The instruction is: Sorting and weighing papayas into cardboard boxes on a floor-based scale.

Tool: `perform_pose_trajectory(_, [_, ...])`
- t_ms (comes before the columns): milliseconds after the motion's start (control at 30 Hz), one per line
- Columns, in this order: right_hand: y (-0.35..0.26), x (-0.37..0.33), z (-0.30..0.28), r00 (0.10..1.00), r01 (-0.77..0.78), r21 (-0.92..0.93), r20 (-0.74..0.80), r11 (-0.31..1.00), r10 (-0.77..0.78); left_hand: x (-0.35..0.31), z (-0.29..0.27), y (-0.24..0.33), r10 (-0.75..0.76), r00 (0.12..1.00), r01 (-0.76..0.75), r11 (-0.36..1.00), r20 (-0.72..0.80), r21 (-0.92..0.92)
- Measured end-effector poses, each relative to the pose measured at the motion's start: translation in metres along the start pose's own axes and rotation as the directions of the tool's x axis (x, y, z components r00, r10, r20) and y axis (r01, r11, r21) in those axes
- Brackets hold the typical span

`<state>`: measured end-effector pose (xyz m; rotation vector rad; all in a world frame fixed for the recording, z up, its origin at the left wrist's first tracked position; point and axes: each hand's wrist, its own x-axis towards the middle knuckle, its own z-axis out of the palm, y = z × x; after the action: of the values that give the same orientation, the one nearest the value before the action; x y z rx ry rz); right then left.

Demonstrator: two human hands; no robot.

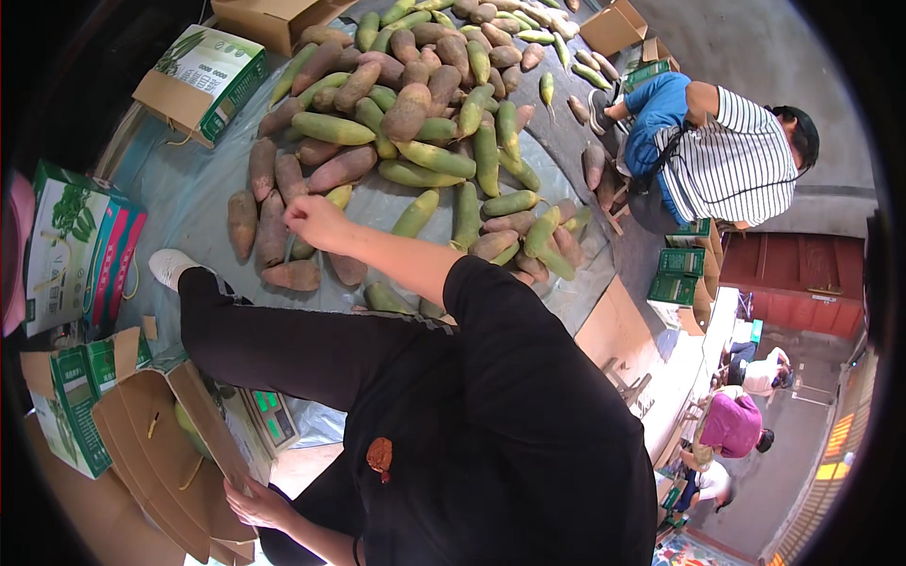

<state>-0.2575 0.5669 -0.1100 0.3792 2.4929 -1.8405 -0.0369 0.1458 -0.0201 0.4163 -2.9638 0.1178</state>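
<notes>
My right hand [316, 224] reaches over the front of a big heap of long green radishes [333, 128] and brownish-purple, soil-coated roots [343, 168]. Its fingers are curled together just beside a brown root [273, 231]. Whatever they hold, if anything, is hidden. Low in the view, my left hand [260, 505] grips the edge of an open cardboard box [127, 424], thumb and fingers closed on its flap. Inside that box a pale green radish [192, 432] partly shows.
A scale [274, 420] with green displays stands beside the open box. Printed green cartons [71, 245] line the left, another carton [203, 80] stands beyond. A person in a striped shirt [731, 156] sits at the right of the heap; other people [731, 420] sit farther off. Plastic sheeting [189, 208] covers the floor.
</notes>
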Motion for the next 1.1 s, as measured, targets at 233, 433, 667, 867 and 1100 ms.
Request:
perform_pose_trajectory(233, [0.104, -0.059, -0.009, 0.939, -0.075, -0.58, 0.232, 0.811, 0.253, 0.002, -0.001, 0.002, -0.002, 1.0, 0.001, 1.0, 0.01, 0.015])
perform_pose_trajectory(433, [0.146, -0.09, -0.015, 0.835, -0.018, -0.598, 0.432, 0.801, 0.341, 0.002, 0.004, -0.005, 0.021, 1.0, -0.022, 1.0, 0.016, 0.016])
perform_pose_trajectory(667, [0.179, -0.099, -0.038, 0.862, -0.209, -0.633, 0.24, 0.745, 0.446, 0.001, 0.006, -0.005, -0.019, 0.999, 0.016, 0.998, 0.048, 0.056])
perform_pose_trajectory(867, [0.196, -0.102, -0.056, 0.879, -0.221, -0.672, 0.177, 0.707, 0.443, 0.003, 0.006, -0.014, -0.001, 1.0, -0.001, 0.998, 0.027, 0.058])
perform_pose_trajectory(1100, [0.205, -0.097, -0.111, 0.885, -0.278, -0.699, 0.079, 0.659, 0.458, 0.004, 0.009, 0.003, -0.005, 0.999, 0.005, 1.0, 0.037, 0.011])
